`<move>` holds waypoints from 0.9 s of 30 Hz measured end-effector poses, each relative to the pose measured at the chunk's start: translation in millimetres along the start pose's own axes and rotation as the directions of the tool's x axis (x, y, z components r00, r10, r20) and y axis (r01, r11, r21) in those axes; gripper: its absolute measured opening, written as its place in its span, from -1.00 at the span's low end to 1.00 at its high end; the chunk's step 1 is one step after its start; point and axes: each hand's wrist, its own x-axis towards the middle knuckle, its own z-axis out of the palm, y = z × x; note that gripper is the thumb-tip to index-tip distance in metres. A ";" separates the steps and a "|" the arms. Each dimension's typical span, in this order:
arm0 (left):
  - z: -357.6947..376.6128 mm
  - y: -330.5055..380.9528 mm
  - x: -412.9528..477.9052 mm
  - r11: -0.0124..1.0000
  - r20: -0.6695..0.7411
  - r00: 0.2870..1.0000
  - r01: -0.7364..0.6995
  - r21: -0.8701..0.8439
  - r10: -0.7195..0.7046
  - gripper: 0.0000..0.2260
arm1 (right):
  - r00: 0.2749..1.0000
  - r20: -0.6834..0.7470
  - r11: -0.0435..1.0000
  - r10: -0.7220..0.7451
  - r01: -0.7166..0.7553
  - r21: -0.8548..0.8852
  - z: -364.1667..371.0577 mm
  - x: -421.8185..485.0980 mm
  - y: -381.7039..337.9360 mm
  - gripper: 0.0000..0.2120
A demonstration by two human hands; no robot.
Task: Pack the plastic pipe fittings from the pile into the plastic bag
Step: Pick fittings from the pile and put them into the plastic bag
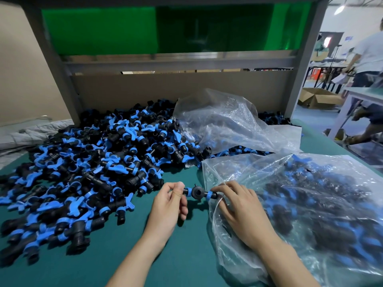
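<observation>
Teal-green matting [165, 262] covers the workbench, closed at the back by a brown cardboard panel [165, 88] under a green translucent screen [103, 30].

At the near middle, the left hand [170, 206] pinches one black stub of a small black T-shaped plastic pipe fitting with blue collars [196, 192] between thumb and forefinger. The right hand [238, 210] pinches the opposite blue collar, its other fingers spread over the edge of the clear plastic bag [228, 164]. So the fitting hangs between both hands just above the mat, right at the bag's mouth.

That bag lies to the right, already bulging with the same parts. Left of the hands spreads the big loose pile of black-and-blue fittings [93, 162], and a second, crumpled clear bag [223, 121] lies over its far right side. Beyond the bench a person [369, 54] walks past an open cardboard box [317, 98].

The fitting looks light, rigid and smooth, unlikely to break if dropped. The stubs and collars give the surest fingertip hold. The thin film is limp and slippery, so its mouth probably needs holding open while parts go in.
</observation>
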 end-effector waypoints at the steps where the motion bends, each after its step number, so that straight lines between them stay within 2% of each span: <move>1: 0.0 -0.2 0.4 1.000 -0.002 1.000 0.001 -0.004 -0.001 -0.77 | 1.000 -0.007 1.000 -0.003 0.003 0.002 -0.2 0.0 -0.3 -0.76; 12: 0.9 -1.1 -0.8 0.999 0.011 0.999 -0.039 0.010 0.039 -0.88 | 0.992 -0.127 0.998 -0.013 0.022 0.066 -2.0 0.1 -1.9 -0.78; 21: -1.4 -3.2 -4.1 0.993 0.018 0.997 -0.079 0.093 0.078 -0.81 | 0.987 -0.158 0.994 -0.003 0.020 0.106 -0.3 -0.2 -0.8 -0.79; 27: -1.6 -2.6 -4.2 0.983 0.021 0.991 -0.137 0.121 0.136 -0.85 | 0.986 -0.168 0.995 -0.001 0.018 0.103 1.0 -0.3 0.0 -0.79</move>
